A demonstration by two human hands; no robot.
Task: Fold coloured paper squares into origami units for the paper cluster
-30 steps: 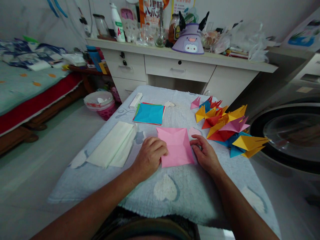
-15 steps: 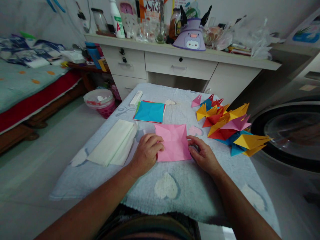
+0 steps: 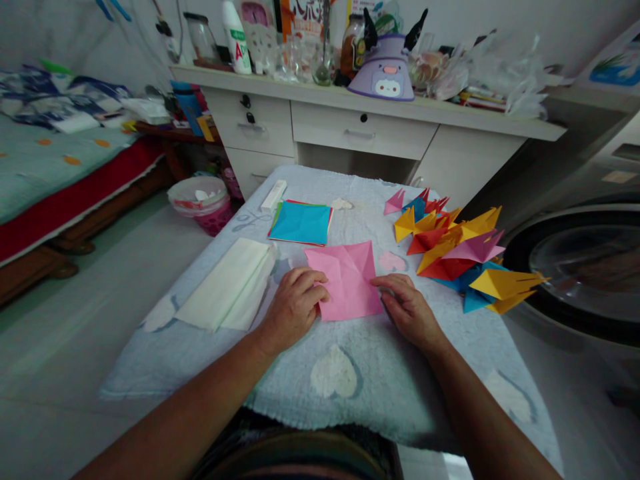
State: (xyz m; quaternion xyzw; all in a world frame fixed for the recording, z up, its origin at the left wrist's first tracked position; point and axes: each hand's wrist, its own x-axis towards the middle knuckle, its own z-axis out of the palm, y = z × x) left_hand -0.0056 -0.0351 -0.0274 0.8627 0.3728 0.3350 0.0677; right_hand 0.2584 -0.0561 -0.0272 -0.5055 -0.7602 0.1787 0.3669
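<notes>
A square of pink origami paper [image 3: 347, 283] with crease lines lies in front of me, its upper corners lifted a little. My left hand [image 3: 299, 300] is closed on its left edge, fingertips on top of the sheet. At the right edge, my right hand [image 3: 407, 307] pinches the paper between thumb and fingers. Beyond it lies a stack of coloured paper squares [image 3: 301, 222] with a blue one on top. To the right sits a pile of folded paper cranes [image 3: 450, 247] in yellow, red, blue and pink.
A blue cloth with heart patterns [image 3: 335, 373] covers the table. Folded white cloth or paper [image 3: 225, 287] lies left, with a narrow white box [image 3: 274, 195] behind. A white desk [image 3: 360, 127] stands beyond, a washing machine [image 3: 580, 267] right, a pink bin [image 3: 203, 203] left.
The pink paper has turned slightly and its upper corners have risen. My right fingers have shifted a little along its right edge; my left hand has barely moved.
</notes>
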